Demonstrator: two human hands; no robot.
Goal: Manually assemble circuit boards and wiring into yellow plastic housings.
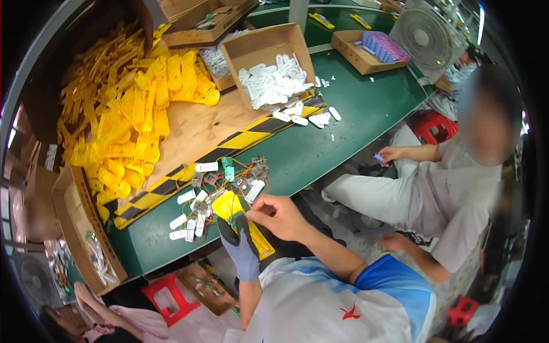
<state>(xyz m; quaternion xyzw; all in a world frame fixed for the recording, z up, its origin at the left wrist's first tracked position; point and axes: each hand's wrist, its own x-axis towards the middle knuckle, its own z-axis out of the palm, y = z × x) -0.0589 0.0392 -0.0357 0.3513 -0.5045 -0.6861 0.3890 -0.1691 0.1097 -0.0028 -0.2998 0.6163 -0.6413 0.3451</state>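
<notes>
My left hand (245, 257), in a grey glove with black fingertips, is closed round a long yellow plastic housing (263, 246) near the table's front edge. Inside the housing's upper part a green circuit board (234, 218) shows, with thin wires running to it. Over the board, my bare right hand (281, 217) has its thumb and forefinger pinched together. Whatever they grip is too small to make out. Just beyond my hands lies a tangle of wired circuit boards (228, 170) with red and yellow wires. Several white oval plastic pieces (186, 197) lie among them.
A big heap of yellow housings (143, 108) covers the left back, behind a black-and-yellow striped edge (229, 150). Cardboard boxes hold white pieces (274, 80) and purple cylinders (380, 47). A co-worker (434, 194) sits at right with a small purple thing in hand; a fan (422, 38) stands behind.
</notes>
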